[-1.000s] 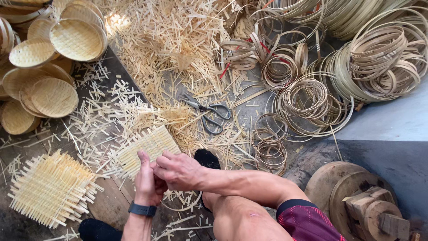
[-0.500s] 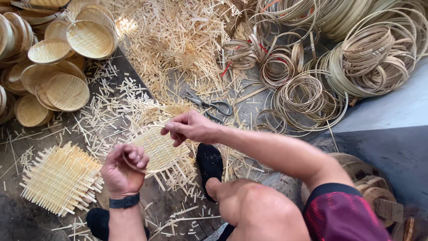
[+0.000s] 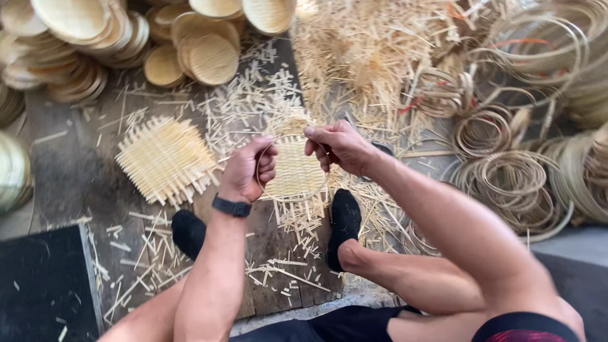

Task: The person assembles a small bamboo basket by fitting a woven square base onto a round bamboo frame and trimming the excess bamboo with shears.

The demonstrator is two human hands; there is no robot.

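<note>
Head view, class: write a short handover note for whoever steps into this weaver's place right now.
Left hand: closed on the left side of a thin cane hoop.
Right hand: fingers pinch the hoop's right side.
The hoop is held above a small woven mat; a second square mat lies to the left.
Done: hoop bent round.
Left: hoop not yet seated on the mat, whose strip ends stick out untrimmed.

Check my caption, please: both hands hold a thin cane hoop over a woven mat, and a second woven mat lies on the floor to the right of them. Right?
Not quite. The head view shows the second woven mat to the left of the hands, not the right. Left hand and right hand do hold the hoop over a woven mat.
</note>
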